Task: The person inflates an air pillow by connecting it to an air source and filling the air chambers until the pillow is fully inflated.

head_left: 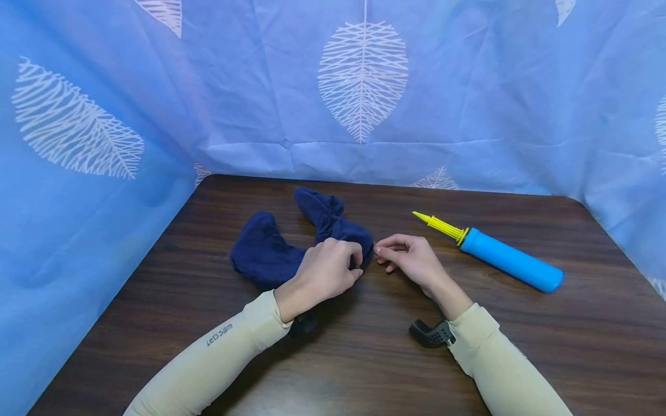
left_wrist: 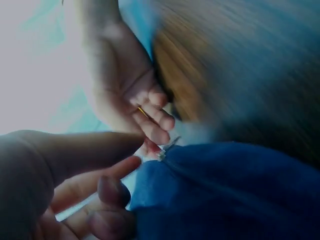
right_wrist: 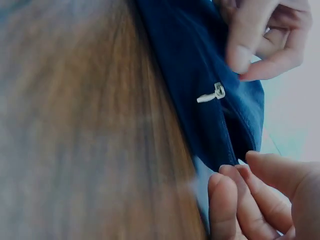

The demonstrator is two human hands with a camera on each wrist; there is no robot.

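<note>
A navy fabric neck pillow (head_left: 265, 254), curved and partly crumpled, lies on the table with a zipper along its edge. The silver zipper pull (right_wrist: 219, 91) stands out on the dark cloth in the right wrist view. My right hand (head_left: 408, 260) pinches the end of the zipper edge between thumb and fingertips. Over the near side of the pillow is my left hand (head_left: 328, 268), fingers loosely bent and a gap between thumb and index finger. Its thumb and index tips hover close above the zipper pull in the right wrist view.
A blue hand pump (head_left: 512, 260) with a yellow nozzle (head_left: 442, 225) lies at the right of the dark wooden table (head_left: 364, 370). Blue curtains (head_left: 260, 86) with white leaf prints hang behind and beside the table. A black wrist mount (head_left: 432, 334) sits under the right sleeve.
</note>
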